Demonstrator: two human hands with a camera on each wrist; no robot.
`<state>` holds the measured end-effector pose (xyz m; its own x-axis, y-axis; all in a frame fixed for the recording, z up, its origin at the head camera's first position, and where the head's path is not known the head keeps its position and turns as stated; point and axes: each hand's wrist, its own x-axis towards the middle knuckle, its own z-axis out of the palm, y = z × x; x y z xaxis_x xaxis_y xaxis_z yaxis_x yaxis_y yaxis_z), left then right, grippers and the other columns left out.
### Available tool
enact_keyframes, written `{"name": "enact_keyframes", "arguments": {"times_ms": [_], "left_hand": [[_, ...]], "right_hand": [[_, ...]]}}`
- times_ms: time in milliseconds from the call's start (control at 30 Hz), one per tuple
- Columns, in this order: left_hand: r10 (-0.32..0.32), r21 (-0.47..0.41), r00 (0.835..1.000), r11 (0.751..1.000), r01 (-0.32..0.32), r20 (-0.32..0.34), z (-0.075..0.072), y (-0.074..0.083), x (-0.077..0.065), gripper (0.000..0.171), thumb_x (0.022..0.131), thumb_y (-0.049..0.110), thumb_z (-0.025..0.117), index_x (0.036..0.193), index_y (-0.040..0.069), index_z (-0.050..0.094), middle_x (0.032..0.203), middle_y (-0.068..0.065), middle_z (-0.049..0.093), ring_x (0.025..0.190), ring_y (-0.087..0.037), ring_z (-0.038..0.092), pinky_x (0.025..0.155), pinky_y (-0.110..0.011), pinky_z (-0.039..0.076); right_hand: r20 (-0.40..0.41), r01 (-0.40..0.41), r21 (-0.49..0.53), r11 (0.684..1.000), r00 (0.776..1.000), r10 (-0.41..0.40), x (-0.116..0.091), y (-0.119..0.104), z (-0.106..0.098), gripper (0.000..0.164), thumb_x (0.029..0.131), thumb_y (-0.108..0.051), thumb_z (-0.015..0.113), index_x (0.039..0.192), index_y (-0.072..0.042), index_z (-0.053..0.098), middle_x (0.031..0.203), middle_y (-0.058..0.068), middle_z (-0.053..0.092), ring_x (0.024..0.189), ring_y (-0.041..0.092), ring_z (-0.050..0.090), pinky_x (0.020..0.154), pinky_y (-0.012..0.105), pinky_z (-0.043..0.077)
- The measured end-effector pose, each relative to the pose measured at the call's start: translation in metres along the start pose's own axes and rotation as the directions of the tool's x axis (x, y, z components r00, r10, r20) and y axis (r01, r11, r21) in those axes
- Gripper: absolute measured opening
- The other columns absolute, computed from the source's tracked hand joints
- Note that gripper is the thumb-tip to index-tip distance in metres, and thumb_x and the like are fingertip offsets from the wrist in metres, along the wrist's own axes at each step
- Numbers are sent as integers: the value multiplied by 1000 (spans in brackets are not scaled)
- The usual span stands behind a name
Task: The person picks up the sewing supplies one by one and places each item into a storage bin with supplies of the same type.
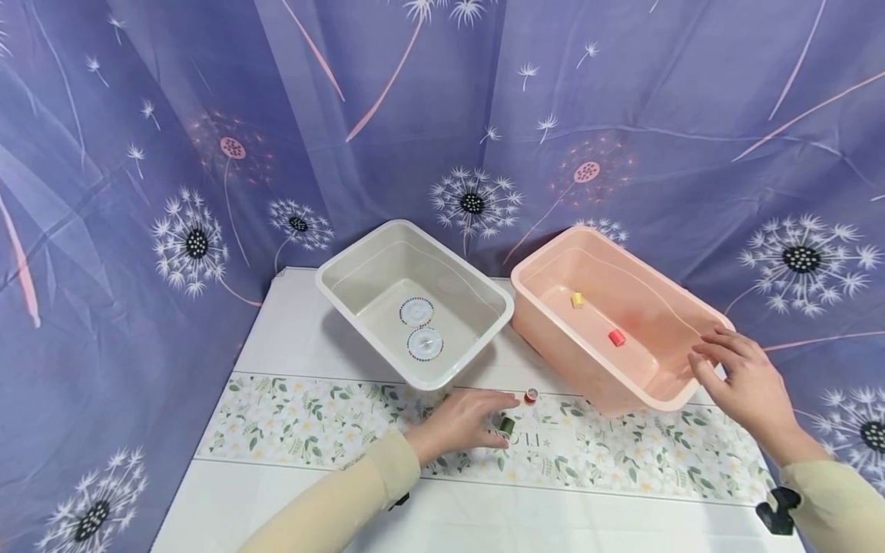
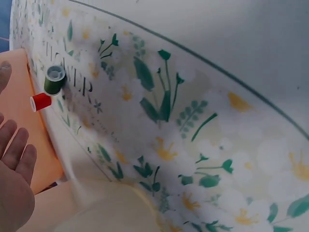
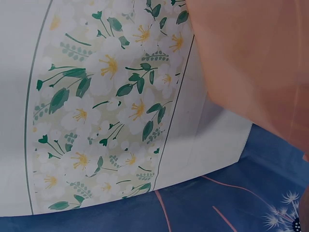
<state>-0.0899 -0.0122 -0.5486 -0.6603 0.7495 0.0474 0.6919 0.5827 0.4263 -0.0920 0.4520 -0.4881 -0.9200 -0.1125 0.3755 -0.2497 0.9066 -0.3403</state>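
The green spool (image 1: 507,427) is on the table (image 1: 539,514), to the near left of the pink basin (image 1: 553,346); the red spool (image 1: 531,395) sits closer to that basin. The left hand (image 1: 463,420), thumb and fingers well apart, is beside the green spool, gripping nothing. At the pink basin's right corner, the right hand (image 1: 750,380) has loosely bent fingers over the rim, thumb apart; contact is unclear. Left of the pink basin stands a grey basin (image 1: 339,307).
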Motion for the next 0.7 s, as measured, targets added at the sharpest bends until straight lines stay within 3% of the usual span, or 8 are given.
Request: {"name": "enact_keyframes", "arguments": {"times_ms": [233,700], "left_hand": [[-13,4,1000,1000,13,6,10,-4,1,71,88,46,88,150,21,62,154,3,61,140,-12,59,119,-27,45],[-55,-13,998,998,56,28,22,-9,2,68,87,42,89,147,20,64,152,4,62,138,-12,60,119,-27,45]], "right_hand": [[-8,-1,3,1000,1000,1,0,-1,1,32,102,-23,68,117,3,75,136,31,63,139,50,48,105,78,39],[-62,-12,9,1000,998,13,-3,0,6,32,101,-22,69,118,5,76,139,30,63,138,50,50,120,66,37]]}}
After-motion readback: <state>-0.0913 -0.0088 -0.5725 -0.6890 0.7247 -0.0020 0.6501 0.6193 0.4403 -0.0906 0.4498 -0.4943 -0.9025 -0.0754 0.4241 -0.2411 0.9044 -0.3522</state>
